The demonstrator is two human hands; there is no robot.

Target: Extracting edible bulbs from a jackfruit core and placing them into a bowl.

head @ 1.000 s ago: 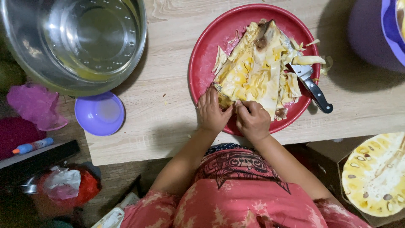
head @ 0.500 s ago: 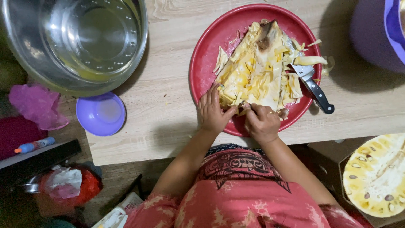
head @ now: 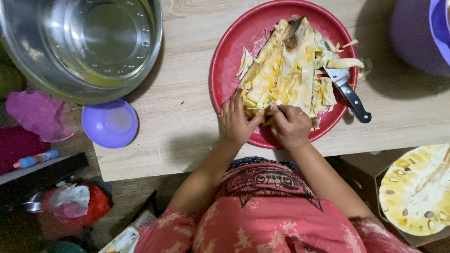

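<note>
Picking at a cut jackfruit piece (head: 286,75) on a red plate (head: 229,61), head view only.

- Left hand (head: 236,122): at the plate's 7 o'clock rim, fingers loosely spread and pressed on the fruit's near edge, steadying rather than gripping.
- Right hand (head: 291,125): at 6 o'clock, fingers curled and pinched on a strand of fruit; what exactly sits inside the pinch cannot be told.
- Knife (head: 348,92): at 3 o'clock on the plate, black handle overhanging the rim, untouched.
- Steel bowl (head: 84,42): at 10 o'clock on the table (head: 187,131).
- Small purple bowl (head: 109,122): at 9 o'clock.

Handling judgement: hold the piece down firmly with the left, pull small strands with the right, keeping both hands away from the blade.
</note>
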